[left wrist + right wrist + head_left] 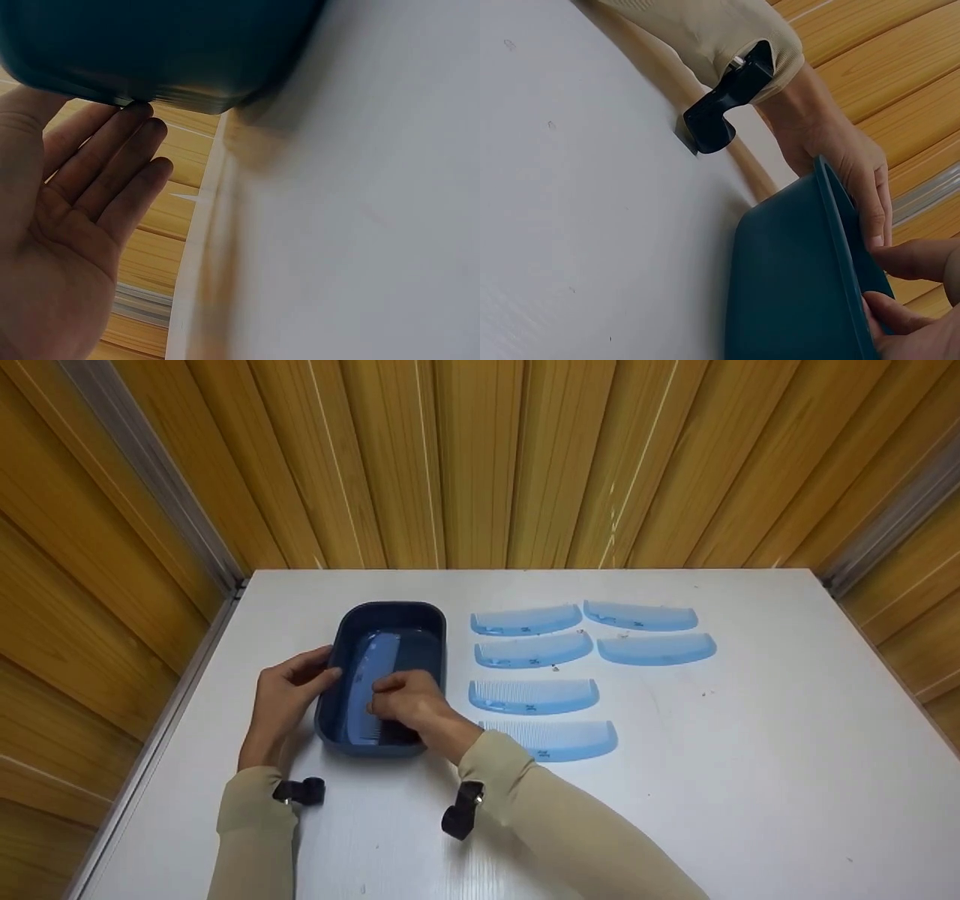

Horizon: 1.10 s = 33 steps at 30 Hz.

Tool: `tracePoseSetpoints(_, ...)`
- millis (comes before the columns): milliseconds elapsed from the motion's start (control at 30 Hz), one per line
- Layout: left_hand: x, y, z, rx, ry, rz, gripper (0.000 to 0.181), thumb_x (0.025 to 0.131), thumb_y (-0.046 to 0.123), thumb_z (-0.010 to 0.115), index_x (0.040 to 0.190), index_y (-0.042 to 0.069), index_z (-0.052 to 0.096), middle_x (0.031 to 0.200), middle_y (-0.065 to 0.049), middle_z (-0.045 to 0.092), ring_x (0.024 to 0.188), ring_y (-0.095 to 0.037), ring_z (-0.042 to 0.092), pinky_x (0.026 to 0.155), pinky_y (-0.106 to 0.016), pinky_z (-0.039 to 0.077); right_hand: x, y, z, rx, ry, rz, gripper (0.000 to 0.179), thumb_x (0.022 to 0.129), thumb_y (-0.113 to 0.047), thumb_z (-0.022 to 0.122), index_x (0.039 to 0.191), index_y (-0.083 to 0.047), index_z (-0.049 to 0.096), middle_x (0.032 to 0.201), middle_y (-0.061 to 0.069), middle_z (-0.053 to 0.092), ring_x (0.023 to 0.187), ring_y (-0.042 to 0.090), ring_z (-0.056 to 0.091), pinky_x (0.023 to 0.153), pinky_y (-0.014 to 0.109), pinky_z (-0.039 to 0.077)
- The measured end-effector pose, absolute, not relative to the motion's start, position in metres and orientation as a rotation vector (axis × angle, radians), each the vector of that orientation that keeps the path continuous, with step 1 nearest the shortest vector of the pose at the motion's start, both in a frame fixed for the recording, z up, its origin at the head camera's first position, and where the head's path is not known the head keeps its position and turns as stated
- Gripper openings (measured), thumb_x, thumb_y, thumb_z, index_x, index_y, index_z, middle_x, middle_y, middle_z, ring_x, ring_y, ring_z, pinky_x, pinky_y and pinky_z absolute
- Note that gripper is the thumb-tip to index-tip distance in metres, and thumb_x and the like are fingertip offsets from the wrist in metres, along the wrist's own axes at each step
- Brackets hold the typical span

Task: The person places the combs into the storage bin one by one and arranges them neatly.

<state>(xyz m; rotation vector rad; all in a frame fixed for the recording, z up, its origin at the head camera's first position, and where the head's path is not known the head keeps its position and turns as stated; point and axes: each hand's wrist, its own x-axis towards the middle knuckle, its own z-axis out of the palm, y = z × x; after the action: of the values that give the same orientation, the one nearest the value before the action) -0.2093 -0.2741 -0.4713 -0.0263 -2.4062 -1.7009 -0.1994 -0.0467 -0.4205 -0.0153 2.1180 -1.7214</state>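
Observation:
A dark blue rectangular box (390, 616) stands on the white table at left of centre. One light blue comb (377, 658) lies lengthwise inside it, along its left half. My left hand (279, 697) grips the box's left wall, thumb over the rim and fingers outside; in the left wrist view those fingers (120, 161) reach up to the box's outer side. Down in the box, my right hand (415, 701) pinches the comb near its middle with curled fingers. The right wrist view shows its fingers past the rim, while the box wall hides the comb there.
Several matching blue combs lie right of the box: a left column with a front comb (574, 741) partly behind the right forearm, and a right pair with an upper comb (641, 616). Small crumbs dot the white table (750, 780). Wood-patterned walls (480, 465) surround its back and sides.

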Motion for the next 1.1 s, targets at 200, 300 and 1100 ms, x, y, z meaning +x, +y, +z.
tracePoseSetpoints(200,-0.211,-0.273,-0.473,-0.013,-2.428,-1.689,0.045,0.097,0.023,0.082,0.137,0.006,0.072,0.130,-0.012,0.073,0.110,-0.012,0.069,0.091,-0.018,0.054,-0.198,-0.043,-0.422,-0.074,2.045,-1.803,0.034,0.089,-0.008,0.082,0.122,0.000,0.076,0.103,0.002,0.074,0.094,0.015,0.070,0.090,0.029,0.056)
tracePoseSetpoints(300,-0.211,-0.274,-0.475,-0.022,-2.418,-1.696,0.044,0.097,0.022,0.082,0.137,0.005,0.072,0.128,-0.014,0.073,0.109,-0.013,0.070,0.090,-0.019,0.056,-0.198,-0.041,-0.422,-0.113,2.034,-1.831,0.031,0.090,-0.007,0.083,0.120,-0.001,0.077,0.101,0.003,0.076,0.095,0.014,0.072,0.090,0.029,0.057)
tracePoseSetpoints(1100,-0.210,-0.274,-0.474,-0.029,-2.405,-1.672,0.042,0.096,0.018,0.082,0.135,0.003,0.073,0.127,-0.015,0.073,0.106,-0.013,0.070,0.087,-0.020,0.057,-0.217,0.007,-0.402,-0.315,2.065,-1.969,0.035,0.093,-0.004,0.082,0.125,0.002,0.073,0.120,0.016,0.074,0.106,0.021,0.073,0.094,0.032,0.058)
